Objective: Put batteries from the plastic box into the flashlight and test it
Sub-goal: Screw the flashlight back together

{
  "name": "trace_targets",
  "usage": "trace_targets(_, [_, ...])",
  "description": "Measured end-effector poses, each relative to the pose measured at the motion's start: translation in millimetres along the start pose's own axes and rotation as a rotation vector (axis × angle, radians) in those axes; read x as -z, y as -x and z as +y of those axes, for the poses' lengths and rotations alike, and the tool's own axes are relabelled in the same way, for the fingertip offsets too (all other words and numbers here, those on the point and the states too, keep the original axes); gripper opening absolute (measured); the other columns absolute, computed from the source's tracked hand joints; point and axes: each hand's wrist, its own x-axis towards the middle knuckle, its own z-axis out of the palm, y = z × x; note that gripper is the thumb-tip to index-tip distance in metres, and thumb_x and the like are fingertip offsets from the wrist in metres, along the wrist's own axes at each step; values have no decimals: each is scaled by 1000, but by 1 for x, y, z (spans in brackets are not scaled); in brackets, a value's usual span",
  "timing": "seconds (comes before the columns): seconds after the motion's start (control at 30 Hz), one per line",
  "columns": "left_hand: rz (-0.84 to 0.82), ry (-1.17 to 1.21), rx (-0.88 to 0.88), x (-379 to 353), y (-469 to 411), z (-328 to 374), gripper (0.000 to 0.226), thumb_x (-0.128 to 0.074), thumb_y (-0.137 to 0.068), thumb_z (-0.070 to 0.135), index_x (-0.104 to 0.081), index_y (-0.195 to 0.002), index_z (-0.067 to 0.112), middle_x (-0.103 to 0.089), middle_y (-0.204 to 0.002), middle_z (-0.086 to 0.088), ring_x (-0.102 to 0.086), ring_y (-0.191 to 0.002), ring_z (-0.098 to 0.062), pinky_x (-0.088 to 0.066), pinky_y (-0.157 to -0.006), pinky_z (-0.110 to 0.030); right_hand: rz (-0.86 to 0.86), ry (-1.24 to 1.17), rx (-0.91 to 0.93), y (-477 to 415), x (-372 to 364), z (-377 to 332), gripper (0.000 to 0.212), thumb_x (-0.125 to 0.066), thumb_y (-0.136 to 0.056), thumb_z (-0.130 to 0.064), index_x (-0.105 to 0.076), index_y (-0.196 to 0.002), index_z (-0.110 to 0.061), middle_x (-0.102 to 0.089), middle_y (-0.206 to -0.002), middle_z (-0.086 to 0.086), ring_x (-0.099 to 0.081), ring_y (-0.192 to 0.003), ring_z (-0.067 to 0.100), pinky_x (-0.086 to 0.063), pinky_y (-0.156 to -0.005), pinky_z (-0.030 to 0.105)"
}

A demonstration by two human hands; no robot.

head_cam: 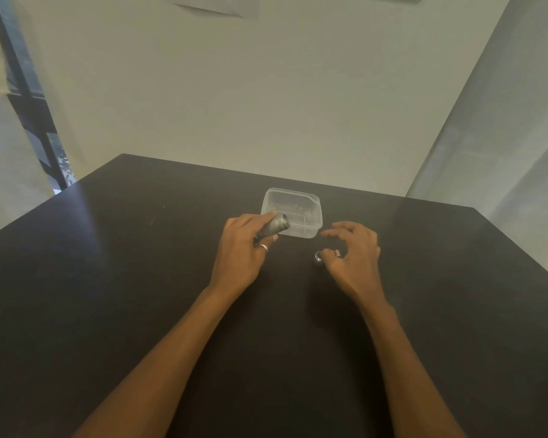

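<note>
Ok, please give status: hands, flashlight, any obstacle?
Left hand grips flashlight, open end toward plastic box. Right hand hovers at small metal cap on table, grip unclear. Nothing blocks the box.

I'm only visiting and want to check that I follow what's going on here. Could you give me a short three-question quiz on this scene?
1. True or false: the left hand holds the flashlight.
2. Where does the clear plastic box stand? A) on the dark table, just beyond the hands; B) in the person's lap; C) on a shelf.
3. Fill in: the small metal cap lies on the table right beside the ___ hand.

Key: 1 true; 2 A; 3 right, since the right hand is beside it.
</note>
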Motion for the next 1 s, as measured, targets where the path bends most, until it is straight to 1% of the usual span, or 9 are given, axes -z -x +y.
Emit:
trace_targets(0.1, [-2,-1,10,0,0,0,46,-78,-90,17,-66,-135,21,-70,-118,2,-51,-105,-14,-38,-87,-16,-163,216,21,1,-2,10,39,-66,-79,-42,-73,-115,-29,-50,-141,-5,-26,-142,19,-20,-103,38])
trace_targets(0.2, [-6,1,14,0,0,0,47,-77,-91,18,-65,-136,21,-69,-119,1,-51,-107,-14,-42,-89,-25,-212,277,8,2,-3,13,33,-73,-85,-45,-73,-114,-31,-45,-147,-4,-18,-147,22,-15,-114,46])
trace_targets(0.37, [-13,-7,26,-1,0,0,47,-77,-91,19,-65,-136,21,-69,-120,2,-52,-107,-15,-42,-89,-24,-142,237,45,1,-7,7,22,-76,-87,-38,-75,-108,-31,-56,-133,-8,-28,-143,20,-20,-108,44])
trace_targets(0.4, [-13,-7,24,-1,0,0,47,-78,-91,19,-65,-136,21,-70,-120,1,-52,-107,-15,-42,-89,-24,-78,181,69,1,-8,4,22,-77,-87,-35,-75,-108,-30,-59,-128,-8,-33,-139,19,-24,-105,40])
trace_targets(0.47, [-13,-8,20,-1,1,0,48,-78,-90,19,-65,-136,20,-70,-120,1,-52,-107,-14,-41,-89,-24,41,13,103,2,-9,-4,23,-77,-88,-27,-74,-111,-25,-65,-121,-4,-46,-128,15,-33,-98,19])
trace_targets(0.53, [-16,-10,19,-1,0,0,47,-78,-90,18,-65,-136,20,-70,-119,1,-53,-107,-15,-43,-89,-25,82,-157,98,2,-9,-14,29,-76,-90,-20,-72,-119,-21,-67,-116,-2,-56,-109,3,-43,-80,2])
trace_targets(0.67, [-32,-21,9,-1,1,0,47,-77,-91,18,-65,-136,19,-70,-120,0,-54,-107,-18,-46,-89,-29,67,-364,13,5,-14,-28,37,-79,-87,-14,-68,-122,-19,-64,-110,-8,-64,-96,-7,-50,-77,5])
trace_targets(0.87, [-50,-30,9,-2,1,-3,47,-78,-90,17,-66,-135,22,-70,-120,2,-55,-109,-19,-51,-89,-35,-31,-861,-247,4,-12,-38,30,-83,-80,1,-69,-106,-6,-74,-101,5,-75,-86,11,-58,-73,21])
trace_targets(1.0, [-51,-28,12,-2,1,-3,47,-78,-89,15,-66,-135,21,-71,-119,0,-55,-107,-19,-49,-89,-34,-119,-1080,-353,2,-11,-33,36,-81,-82,0,-70,-115,-7,-76,-110,4,-73,-105,18,-60,-86,28])
